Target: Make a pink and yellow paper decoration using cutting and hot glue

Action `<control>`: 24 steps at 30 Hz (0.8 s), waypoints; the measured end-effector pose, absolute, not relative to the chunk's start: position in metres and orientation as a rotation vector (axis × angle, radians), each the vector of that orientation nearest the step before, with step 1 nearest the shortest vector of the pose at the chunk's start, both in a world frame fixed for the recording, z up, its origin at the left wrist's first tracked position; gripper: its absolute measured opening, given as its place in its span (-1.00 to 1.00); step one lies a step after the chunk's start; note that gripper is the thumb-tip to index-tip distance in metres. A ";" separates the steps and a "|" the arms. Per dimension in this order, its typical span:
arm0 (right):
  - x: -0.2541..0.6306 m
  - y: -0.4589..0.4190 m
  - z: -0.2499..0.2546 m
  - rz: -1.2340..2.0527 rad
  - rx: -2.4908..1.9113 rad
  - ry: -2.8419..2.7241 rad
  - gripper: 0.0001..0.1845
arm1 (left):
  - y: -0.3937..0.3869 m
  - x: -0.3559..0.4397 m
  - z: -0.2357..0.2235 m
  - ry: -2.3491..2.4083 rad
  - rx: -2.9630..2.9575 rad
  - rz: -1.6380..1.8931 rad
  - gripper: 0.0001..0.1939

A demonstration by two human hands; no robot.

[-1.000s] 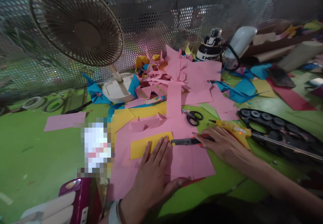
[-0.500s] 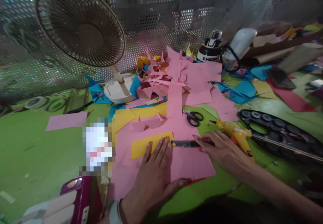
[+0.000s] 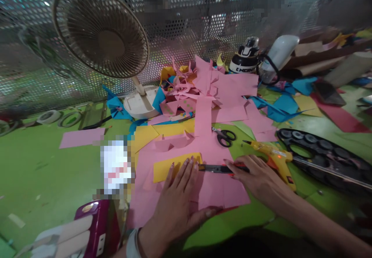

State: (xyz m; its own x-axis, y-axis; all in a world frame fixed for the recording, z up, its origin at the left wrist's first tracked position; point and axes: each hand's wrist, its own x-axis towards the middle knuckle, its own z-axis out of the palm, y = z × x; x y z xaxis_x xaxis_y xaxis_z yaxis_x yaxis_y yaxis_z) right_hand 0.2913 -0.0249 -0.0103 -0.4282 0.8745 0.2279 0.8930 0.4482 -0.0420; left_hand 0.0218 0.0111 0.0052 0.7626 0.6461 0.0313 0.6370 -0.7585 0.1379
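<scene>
My left hand (image 3: 178, 194) lies flat with fingers stretched over a folded yellow paper piece (image 3: 162, 171), pressing it onto pink paper sheets (image 3: 221, 190). In my right hand (image 3: 258, 176) is a utility knife (image 3: 215, 168), dark with red on its handle. Its tip points left and meets the right end of the yellow piece, beside my left fingertips. Scissors with black handles (image 3: 226, 137) rest just beyond the knife. A yellow glue gun (image 3: 276, 157) with a lit orange light lies right behind my right hand.
Pink and yellow paper scraps (image 3: 186, 91) are heaped at the back. A beige fan (image 3: 110, 46) stands at back left, a bottle (image 3: 245, 58) at back right. A black palette (image 3: 316, 145) lies right. A purple object (image 3: 91, 219) sits front left, and tape rolls (image 3: 49, 116) lie far left.
The whole view has shifted slightly. Both hands keep nearly the same places on the paper and knife. A small yellow bit seen by the knife tip no longer stands out.
</scene>
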 end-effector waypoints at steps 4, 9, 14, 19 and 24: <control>0.293 -0.026 -0.015 -0.150 -1.525 -2.481 -0.61 | 0.010 0.013 0.007 1.056 2.849 0.104 -0.09; 0.287 -0.025 -0.015 -0.182 -1.525 -2.457 -0.63 | 0.009 0.010 0.002 1.008 2.853 0.056 -0.11; 0.280 -0.022 -0.014 -0.193 -1.512 -2.467 -0.63 | 0.007 0.011 0.001 1.018 2.843 0.054 -0.11; 0.279 -0.026 -0.012 -0.184 -1.525 -2.513 -0.62 | 0.007 0.010 0.003 1.013 2.827 0.028 -0.11; 0.279 -0.031 -0.011 -0.172 -1.518 -2.521 -0.62 | 0.007 0.010 0.004 1.010 2.817 0.054 -0.12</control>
